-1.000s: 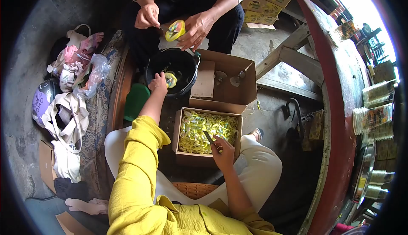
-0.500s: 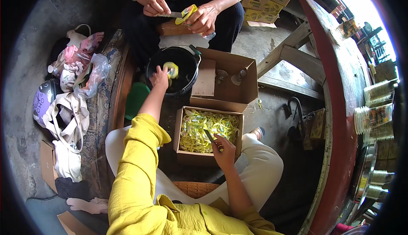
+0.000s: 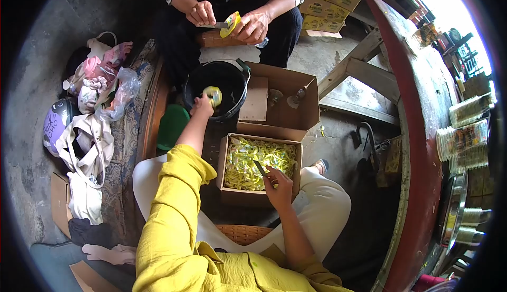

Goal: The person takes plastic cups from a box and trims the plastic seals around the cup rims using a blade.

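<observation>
Over the black bucket (image 3: 193, 81), my left hand (image 3: 202, 106) grips a small plastic cup with a yellow printed lid (image 3: 213, 96). My right hand (image 3: 278, 186) holds a small dark-bladed knife (image 3: 259, 167), its blade pointing up and left. Below that blade is a cardboard box (image 3: 260, 192) filled with yellow-and-clear plastic strips (image 3: 253, 157). Behind it stands an open cardboard box (image 3: 311, 102) with a couple of clear cups (image 3: 297, 99) inside.
Opposite me, a person's hands (image 3: 252, 26) hold a knife and a yellow-lidded cup (image 3: 231, 24). Bags and clothes (image 3: 87, 139) lie at left beside a green plastic piece (image 3: 172, 127). A red-edged table (image 3: 417, 186) runs along the right, with stacked clear cups (image 3: 462, 147). Yellow cartons (image 3: 330, 4) stand behind.
My left hand and the cup have moved slightly down, toward the bucket's near side. My right hand keeps the knife in nearly the same place. The other person's lidded cup has tilted.
</observation>
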`<state>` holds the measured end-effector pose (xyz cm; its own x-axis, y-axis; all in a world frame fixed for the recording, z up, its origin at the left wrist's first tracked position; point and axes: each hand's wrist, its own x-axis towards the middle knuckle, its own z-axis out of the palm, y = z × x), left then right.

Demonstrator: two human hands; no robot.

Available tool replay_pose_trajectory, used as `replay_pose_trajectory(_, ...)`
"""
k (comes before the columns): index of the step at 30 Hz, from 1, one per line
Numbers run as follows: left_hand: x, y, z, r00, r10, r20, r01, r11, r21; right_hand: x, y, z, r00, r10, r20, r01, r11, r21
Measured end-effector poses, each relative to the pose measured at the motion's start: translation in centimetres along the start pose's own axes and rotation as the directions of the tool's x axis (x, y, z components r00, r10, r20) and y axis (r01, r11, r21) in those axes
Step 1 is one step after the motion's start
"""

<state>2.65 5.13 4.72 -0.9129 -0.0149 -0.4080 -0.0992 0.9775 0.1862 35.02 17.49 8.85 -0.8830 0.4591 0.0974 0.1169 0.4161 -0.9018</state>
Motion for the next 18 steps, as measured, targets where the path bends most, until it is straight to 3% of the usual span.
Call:
replay_pose_trajectory(1,0.6,-0.6,1.0,0.991,0.031,-0.131,-0.037,0.998,-0.05,-0.1,-0.1,0.0,1.0,0.0,-0.004,0.0,1.0,-0.002)
replay_pose_trajectory(2,2.0,-1.2,1.7,0.998,0.047,0.047,-0.051,0.995,0.084,0.1,-0.1,0.0,1.0,-0.005,-0.008,0.005,1.0,-0.004)
replay_pose_trajectory(4,4.6,-2.5,2.9,0.917,-0.001,0.398,-0.143,0.933,0.33,-0.2,-0.1,0.0,1.0,-0.008,-0.012,0.008,1.0,-0.002)
replay_pose_trajectory(5,4.6,-2.9,3.0,0.946,0.081,0.315,-0.187,0.929,0.321,-0.2,0.0,0.0,1.0,-0.011,-0.017,0.011,1.0,0.001)
replay_pose_trajectory(8,3.1,-3.1,1.9,0.933,0.256,0.253,-0.244,0.967,-0.079,-0.4,0.9,0.4,0.995,0.092,-0.05,-0.084,0.988,0.133)
replay_pose_trajectory(9,4.7,-4.0,3.8,0.861,0.452,0.233,-0.346,0.857,-0.382,-0.6,1.4,0.7,0.988,0.148,-0.055,-0.134,0.971,0.199)
replay_pose_trajectory(10,-0.7,-2.8,0.7,0.857,0.487,0.17,-0.314,0.754,-0.576,-0.6,2.0,1.1,0.976,0.21,-0.064,-0.181,0.934,0.308)
replay_pose_trajectory(12,-4.6,-2.6,0.6,0.9,0.434,-0.03,-0.358,0.701,-0.617,-0.5,3.1,1.2,0.942,0.332,-0.053,-0.261,0.821,0.508)
replay_pose_trajectory(14,-9.5,-2.4,-1.5,0.86,0.502,0.093,-0.239,0.557,-0.795,-0.3,2.3,0.7,0.918,0.396,-0.038,-0.274,0.7,0.659)
replay_pose_trajectory(18,-17.7,-3.2,-3.0,0.796,0.605,0.005,-0.138,0.189,-0.972,-0.7,2.2,0.1,0.896,0.443,-0.04,-0.258,0.593,0.763)
